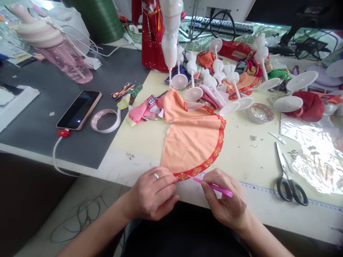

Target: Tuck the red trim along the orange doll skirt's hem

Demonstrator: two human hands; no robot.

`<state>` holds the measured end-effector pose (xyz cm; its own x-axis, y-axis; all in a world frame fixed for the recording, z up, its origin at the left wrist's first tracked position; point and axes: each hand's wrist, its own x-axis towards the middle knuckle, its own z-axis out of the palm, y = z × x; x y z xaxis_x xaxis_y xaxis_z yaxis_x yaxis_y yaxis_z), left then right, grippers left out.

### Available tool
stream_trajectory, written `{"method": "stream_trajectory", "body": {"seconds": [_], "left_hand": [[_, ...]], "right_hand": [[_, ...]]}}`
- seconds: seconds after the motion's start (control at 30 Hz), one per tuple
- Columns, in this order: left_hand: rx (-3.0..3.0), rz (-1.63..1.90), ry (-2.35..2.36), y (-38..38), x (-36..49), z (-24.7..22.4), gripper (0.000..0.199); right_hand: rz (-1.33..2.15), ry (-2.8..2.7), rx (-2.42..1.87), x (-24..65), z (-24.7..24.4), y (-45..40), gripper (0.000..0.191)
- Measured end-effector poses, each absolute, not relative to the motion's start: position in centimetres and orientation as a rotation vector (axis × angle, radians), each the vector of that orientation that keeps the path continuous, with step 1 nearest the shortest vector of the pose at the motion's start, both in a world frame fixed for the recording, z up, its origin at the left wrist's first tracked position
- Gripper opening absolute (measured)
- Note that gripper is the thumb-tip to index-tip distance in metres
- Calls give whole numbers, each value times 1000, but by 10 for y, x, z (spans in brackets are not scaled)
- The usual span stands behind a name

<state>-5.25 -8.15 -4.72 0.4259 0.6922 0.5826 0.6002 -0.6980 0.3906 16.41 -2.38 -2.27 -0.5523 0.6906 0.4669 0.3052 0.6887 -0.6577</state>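
Peach cloth skirt (191, 142) w/ red trim lay left of the scissors (291, 187) on our table (249, 160); we pinched its hem in our left grip (151, 194), while our right grip (225, 200) closed on a pink pen-shaped tool (214, 188) touching that hem.

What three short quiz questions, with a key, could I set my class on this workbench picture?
1. True or false: the right hand holds the pink pen-like tool.
2. Which lies on the grey mat? A) the scissors B) the phone C) the foil sheet
3. Fill the gap: the left hand touches the ____ patterned border of the orange fabric piece.

Key: 1 true; 2 B; 3 red
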Motion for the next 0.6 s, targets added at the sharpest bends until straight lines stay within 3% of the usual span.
{"method": "stream_trajectory", "body": {"seconds": [0.6], "left_hand": [[2657, 902, 1163, -75, -38, -39, 20]], "right_hand": [[658, -2186, -744, 166, -30, -24, 14]]}}
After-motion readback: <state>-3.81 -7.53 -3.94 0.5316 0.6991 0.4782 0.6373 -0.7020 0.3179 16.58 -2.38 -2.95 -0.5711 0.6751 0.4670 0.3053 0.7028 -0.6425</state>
